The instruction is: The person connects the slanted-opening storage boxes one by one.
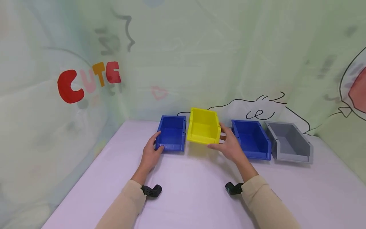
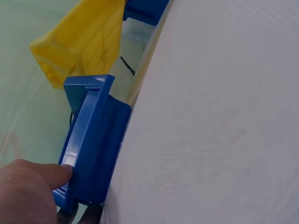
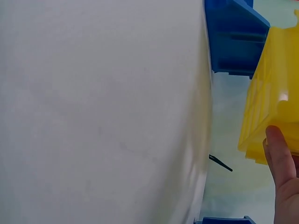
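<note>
– Yellow, in which fingers?
– Those of the right hand [image 1: 231, 147], curled around the right side of the yellow bin [image 1: 203, 125], thumb at the front lower edge. Held up off the surface [image 1: 188, 194], slightly tilted.
– And with the left hand [image 1: 150, 155]?
– Gripping the left blue bin [image 1: 171, 136], thumb on the front rim, fingers along the outer side.
– Which way from yellow to that blue?
– Leftward, just beside; touching or apart, hard to tell. Long axes both roughly front to back. Nearer to yellow: clearly the right hand.
– Farther out?
– Rightward, past a gap, another blue bin [image 1: 251, 140], then a grey bin [image 1: 288, 143] close beside. Behind, a patterned backdrop [image 1: 186, 63].
</note>
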A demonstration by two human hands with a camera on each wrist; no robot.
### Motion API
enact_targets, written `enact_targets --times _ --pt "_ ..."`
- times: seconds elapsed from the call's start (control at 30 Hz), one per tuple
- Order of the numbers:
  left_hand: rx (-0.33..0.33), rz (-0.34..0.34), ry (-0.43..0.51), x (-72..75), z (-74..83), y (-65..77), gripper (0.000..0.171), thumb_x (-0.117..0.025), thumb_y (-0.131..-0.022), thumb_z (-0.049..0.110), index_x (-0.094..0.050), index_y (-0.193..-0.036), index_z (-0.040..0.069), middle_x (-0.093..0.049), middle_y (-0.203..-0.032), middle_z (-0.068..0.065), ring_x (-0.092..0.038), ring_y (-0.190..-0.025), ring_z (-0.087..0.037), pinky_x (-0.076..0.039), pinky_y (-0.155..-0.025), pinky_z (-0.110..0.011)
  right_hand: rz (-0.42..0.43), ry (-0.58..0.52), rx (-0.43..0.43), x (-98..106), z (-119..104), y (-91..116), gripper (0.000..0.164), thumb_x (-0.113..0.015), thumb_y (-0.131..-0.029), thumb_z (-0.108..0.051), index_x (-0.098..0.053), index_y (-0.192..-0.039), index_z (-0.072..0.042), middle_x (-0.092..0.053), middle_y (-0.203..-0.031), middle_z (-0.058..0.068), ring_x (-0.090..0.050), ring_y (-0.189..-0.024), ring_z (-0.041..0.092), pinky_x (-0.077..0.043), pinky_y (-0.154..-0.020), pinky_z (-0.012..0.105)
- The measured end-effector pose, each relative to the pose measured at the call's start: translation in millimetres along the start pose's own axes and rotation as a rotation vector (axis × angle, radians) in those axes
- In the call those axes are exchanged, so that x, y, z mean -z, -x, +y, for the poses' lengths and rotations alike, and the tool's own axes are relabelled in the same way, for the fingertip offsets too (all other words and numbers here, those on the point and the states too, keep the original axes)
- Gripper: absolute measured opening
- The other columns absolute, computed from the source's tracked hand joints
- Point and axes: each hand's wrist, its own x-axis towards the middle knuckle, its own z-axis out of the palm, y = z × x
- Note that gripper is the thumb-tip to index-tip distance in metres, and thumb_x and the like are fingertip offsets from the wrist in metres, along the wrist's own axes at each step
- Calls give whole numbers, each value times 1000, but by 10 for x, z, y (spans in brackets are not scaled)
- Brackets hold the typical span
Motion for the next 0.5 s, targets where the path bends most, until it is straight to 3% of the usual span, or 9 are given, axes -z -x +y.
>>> enact_targets --times 0.5 --pt "6 9 48 -12 28 -7 65 -66 -98 2 -46 -156 24 -36 -166 -15 -44 -146 -45 -39 -122 -55 -2 -44 -52 19 -41 -122 107 -86 -85 -20 -18 -167 -24 -43 -153 16 -53 -132 39 -54 -109 52"
